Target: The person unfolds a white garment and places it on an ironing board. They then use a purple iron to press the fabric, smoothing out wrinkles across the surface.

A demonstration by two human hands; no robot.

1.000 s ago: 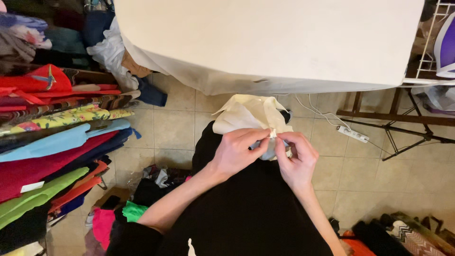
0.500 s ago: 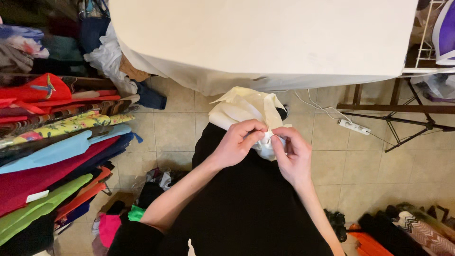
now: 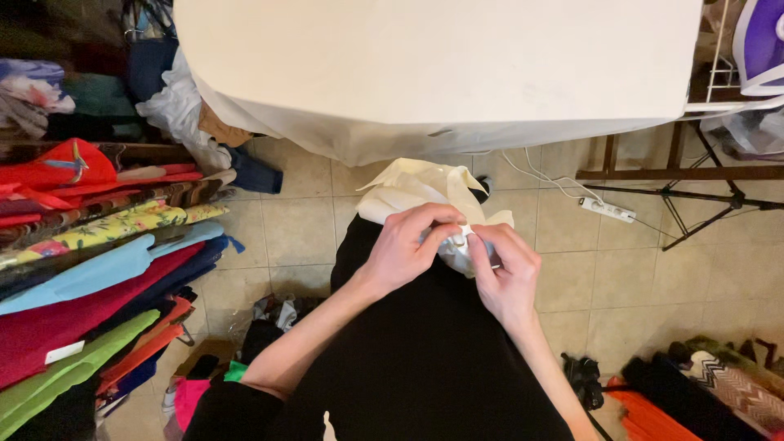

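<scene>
Both the left hand (image 3: 406, 247) and right hand (image 3: 505, 273) pinch the cream garment (image 3: 415, 189) below the ironing board (image 3: 441, 65); best keep the fabric taut.

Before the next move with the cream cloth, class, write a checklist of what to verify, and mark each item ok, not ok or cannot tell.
1. Left hand grips the cream cloth: ok.
2. Right hand pinches the same bunched spot: ok.
3. Cloth rests on the black lap, off the tiled floor: ok.
4. What the fingertips pinch is in plain sight: cannot tell.
5. White cable and power strip lie apart from the cloth: ok.
</scene>
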